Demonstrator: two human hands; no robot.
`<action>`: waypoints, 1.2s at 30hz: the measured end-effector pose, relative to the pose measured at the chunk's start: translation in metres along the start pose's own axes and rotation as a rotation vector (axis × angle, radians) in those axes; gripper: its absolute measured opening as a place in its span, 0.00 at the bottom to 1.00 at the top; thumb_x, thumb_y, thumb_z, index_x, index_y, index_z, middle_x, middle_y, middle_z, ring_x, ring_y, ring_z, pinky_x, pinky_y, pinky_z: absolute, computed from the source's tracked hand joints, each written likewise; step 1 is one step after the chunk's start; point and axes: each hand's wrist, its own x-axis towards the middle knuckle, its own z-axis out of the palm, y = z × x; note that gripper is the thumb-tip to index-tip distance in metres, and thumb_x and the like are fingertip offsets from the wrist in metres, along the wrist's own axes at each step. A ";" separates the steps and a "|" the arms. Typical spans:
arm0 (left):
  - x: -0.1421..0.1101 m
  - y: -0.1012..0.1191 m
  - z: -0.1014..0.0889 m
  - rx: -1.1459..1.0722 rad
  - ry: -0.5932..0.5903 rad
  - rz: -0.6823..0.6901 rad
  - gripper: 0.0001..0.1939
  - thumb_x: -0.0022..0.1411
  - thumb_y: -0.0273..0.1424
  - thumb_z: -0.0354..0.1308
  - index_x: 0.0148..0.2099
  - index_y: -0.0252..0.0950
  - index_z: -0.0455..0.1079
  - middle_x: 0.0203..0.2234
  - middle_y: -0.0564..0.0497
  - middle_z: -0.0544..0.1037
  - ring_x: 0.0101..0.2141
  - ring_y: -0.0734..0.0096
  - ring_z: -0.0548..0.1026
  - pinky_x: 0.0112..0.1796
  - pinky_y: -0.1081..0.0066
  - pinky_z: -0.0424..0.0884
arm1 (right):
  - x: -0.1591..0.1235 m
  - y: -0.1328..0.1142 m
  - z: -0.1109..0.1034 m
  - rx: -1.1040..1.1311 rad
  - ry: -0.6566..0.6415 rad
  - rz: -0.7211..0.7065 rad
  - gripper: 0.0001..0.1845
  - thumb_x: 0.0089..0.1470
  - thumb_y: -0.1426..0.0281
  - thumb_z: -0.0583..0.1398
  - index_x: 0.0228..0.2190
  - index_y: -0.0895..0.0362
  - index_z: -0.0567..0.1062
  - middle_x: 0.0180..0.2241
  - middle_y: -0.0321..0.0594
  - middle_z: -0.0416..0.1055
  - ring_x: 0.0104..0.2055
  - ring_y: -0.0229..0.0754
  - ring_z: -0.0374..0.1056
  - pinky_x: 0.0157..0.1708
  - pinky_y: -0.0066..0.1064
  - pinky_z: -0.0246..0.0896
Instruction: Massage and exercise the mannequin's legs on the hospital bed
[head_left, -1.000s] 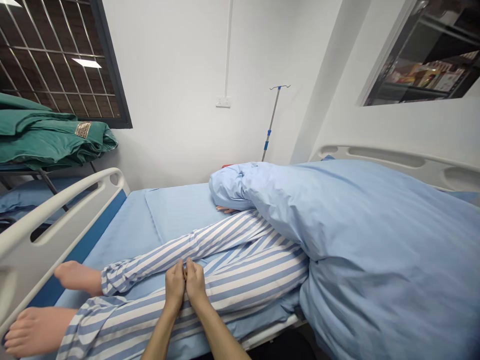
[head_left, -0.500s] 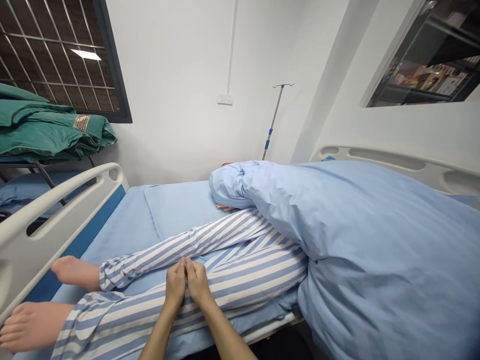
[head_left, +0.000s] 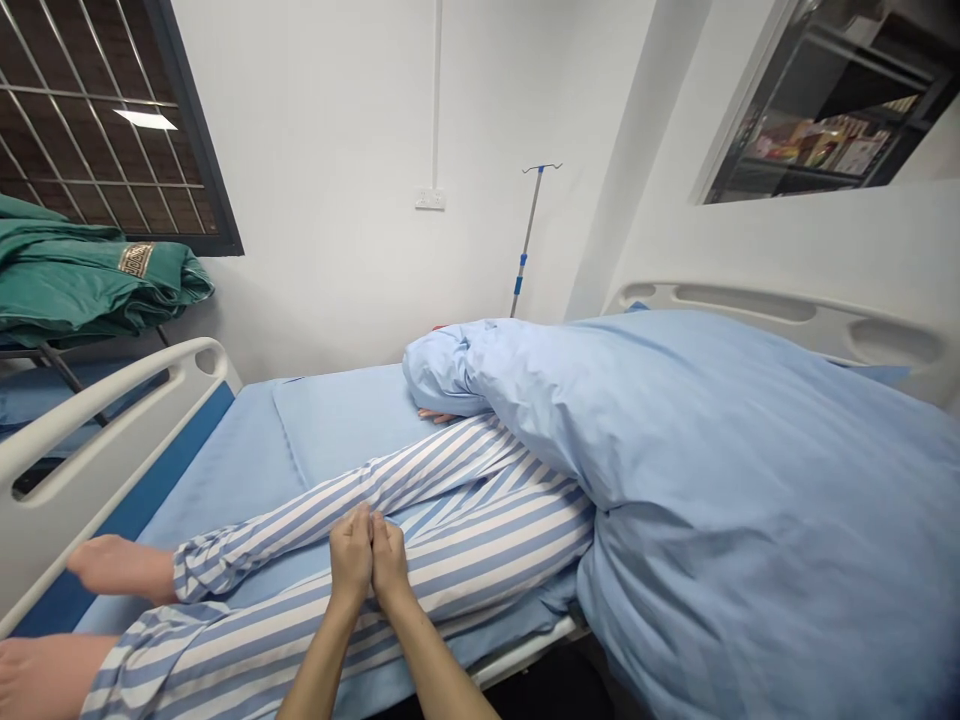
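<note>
A figure in blue-and-white striped pyjama trousers [head_left: 465,520] lies on a hospital bed, its upper body hidden under a light blue quilt [head_left: 712,460]. My left hand [head_left: 351,556] and my right hand [head_left: 390,562] rest side by side on the near striped leg, around the knee. Their fingers lie flat and close together on the cloth, thumbs touching, holding nothing. Two bare feet [head_left: 112,566] stick out of the trouser legs at the left. A hand of the figure [head_left: 435,415] peeks out under the quilt's edge.
A white footboard rail [head_left: 112,420] closes the bed at the left, a white headboard [head_left: 787,315] at the right. The blue sheet [head_left: 337,420] is bare behind the legs. An IV pole [head_left: 525,240] stands by the wall. Folded green blankets [head_left: 82,280] lie on a rack at the left.
The view has shifted a little to the right, so everything sits further left in the picture. My hands stay pressed on the same spot of the leg.
</note>
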 end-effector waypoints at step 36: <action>0.001 0.002 0.023 -0.011 -0.032 0.000 0.21 0.53 0.42 0.48 0.17 0.38 0.48 0.11 0.59 0.53 0.16 0.79 0.53 0.20 0.75 0.55 | 0.009 -0.002 -0.023 -0.039 0.008 -0.094 0.27 0.57 0.57 0.43 0.13 0.57 0.61 0.14 0.33 0.57 0.18 0.34 0.52 0.20 0.25 0.49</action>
